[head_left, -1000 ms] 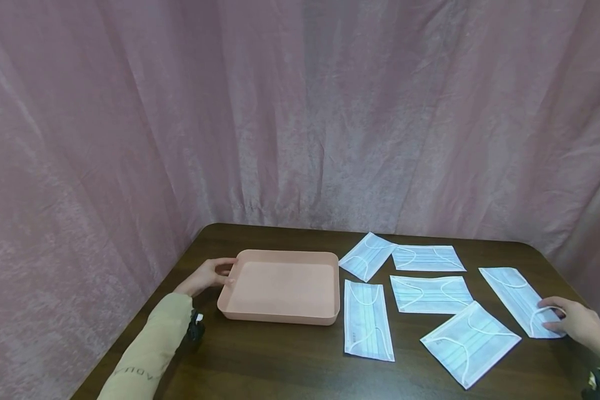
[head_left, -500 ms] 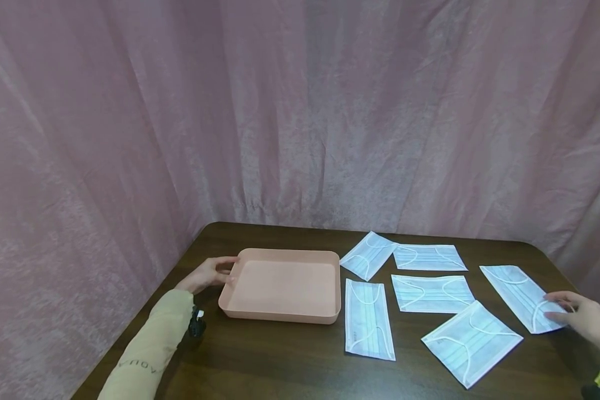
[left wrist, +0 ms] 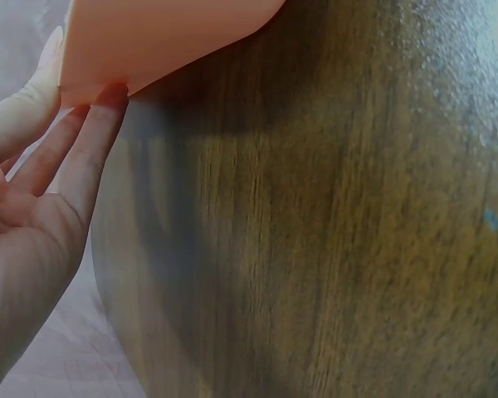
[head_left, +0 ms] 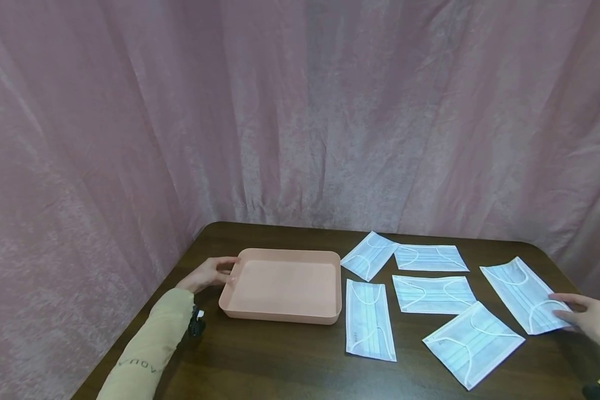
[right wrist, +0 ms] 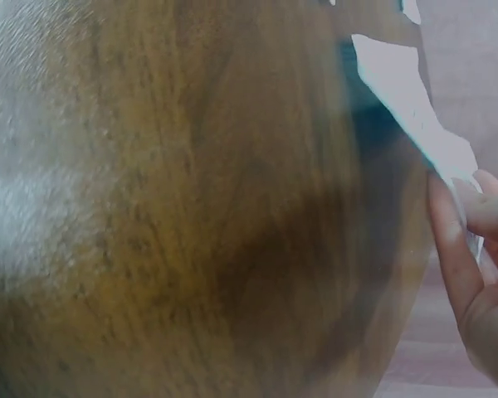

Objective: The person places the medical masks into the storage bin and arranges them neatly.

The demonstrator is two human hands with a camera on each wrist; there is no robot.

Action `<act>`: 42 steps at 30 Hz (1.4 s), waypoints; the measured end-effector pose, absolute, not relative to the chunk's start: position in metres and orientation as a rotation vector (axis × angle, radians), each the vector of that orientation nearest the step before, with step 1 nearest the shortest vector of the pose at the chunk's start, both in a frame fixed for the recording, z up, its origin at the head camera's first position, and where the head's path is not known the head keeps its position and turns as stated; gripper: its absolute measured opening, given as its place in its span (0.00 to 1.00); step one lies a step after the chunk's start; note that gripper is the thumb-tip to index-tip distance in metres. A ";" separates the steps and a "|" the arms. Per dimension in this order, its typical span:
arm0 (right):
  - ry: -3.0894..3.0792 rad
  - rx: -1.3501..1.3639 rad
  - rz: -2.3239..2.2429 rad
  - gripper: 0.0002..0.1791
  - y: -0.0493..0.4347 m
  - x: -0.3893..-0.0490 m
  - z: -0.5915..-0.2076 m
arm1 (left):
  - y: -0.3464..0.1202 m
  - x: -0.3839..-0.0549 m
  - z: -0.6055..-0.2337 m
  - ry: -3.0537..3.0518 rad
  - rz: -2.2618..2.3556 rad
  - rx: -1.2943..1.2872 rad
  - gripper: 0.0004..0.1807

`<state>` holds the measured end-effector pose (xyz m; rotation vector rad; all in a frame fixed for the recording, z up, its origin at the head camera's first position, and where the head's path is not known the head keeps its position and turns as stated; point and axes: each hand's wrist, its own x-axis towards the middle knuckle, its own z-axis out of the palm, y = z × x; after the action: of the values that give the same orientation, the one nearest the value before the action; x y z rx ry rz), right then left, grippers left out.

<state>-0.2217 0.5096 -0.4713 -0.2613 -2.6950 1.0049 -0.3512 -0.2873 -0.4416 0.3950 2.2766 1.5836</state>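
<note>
My left hand (head_left: 207,275) grips the left side of a shallow pink tray (head_left: 285,320). In the left wrist view the thumb lies along the tray's wall (left wrist: 166,41) and the fingertips reach under its edge. On the far right, my right hand (head_left: 592,318) pinches the near right end of a pale blue face mask (head_left: 520,289) with ear loops. The right wrist view shows that mask (right wrist: 398,87) between thumb and fingers, its near end raised off the table. The tray holds nothing.
Several more face masks lie flat between tray and right hand: one nearest the tray (head_left: 370,319), one tilted at the front (head_left: 472,345), one in the middle (head_left: 432,294), two at the back (head_left: 367,255). A pink curtain (head_left: 300,111) hangs behind the brown table (head_left: 280,355).
The right hand has taken the mask's end between thumb and fingers; the mask has lifted and bent slightly, its far corner rising. The left hand and tray stay in place.
</note>
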 end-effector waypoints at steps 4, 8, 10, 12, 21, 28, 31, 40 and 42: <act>-2.627 -0.218 0.966 0.12 0.502 -0.219 -0.462 | -0.286 -0.351 -0.443 2.285 1.584 0.336 0.34; -2.605 -0.203 0.916 0.14 0.493 -0.218 -0.451 | -0.286 -0.350 -0.441 2.280 1.591 0.338 0.34; -2.612 -0.190 0.869 0.18 0.485 -0.217 -0.444 | -0.286 -0.348 -0.440 2.280 1.591 0.332 0.34; -2.613 -0.173 0.838 0.20 0.475 -0.215 -0.435 | -0.286 -0.348 -0.440 2.278 1.592 0.329 0.34; -2.609 0.017 0.874 0.23 0.420 -0.225 -0.400 | -0.284 -0.348 -0.439 2.286 1.591 0.302 0.34; -2.625 0.288 1.021 0.21 0.382 -0.241 -0.392 | -0.283 -0.348 -0.440 2.277 1.587 0.314 0.34; -2.665 0.346 1.076 0.22 0.365 -0.249 -0.389 | -0.284 -0.347 -0.440 2.282 1.582 0.315 0.34; -2.732 0.443 1.310 0.22 0.314 -0.272 -0.383 | -0.285 -0.347 -0.439 2.274 1.583 0.316 0.34; -2.741 0.461 1.331 0.22 0.306 -0.276 -0.383 | -0.285 -0.346 -0.440 2.273 1.573 0.342 0.34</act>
<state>-0.2764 0.3059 -0.3830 0.4612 -2.7410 1.3309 -0.3465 -0.2850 -0.4400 0.3424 2.2727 1.5731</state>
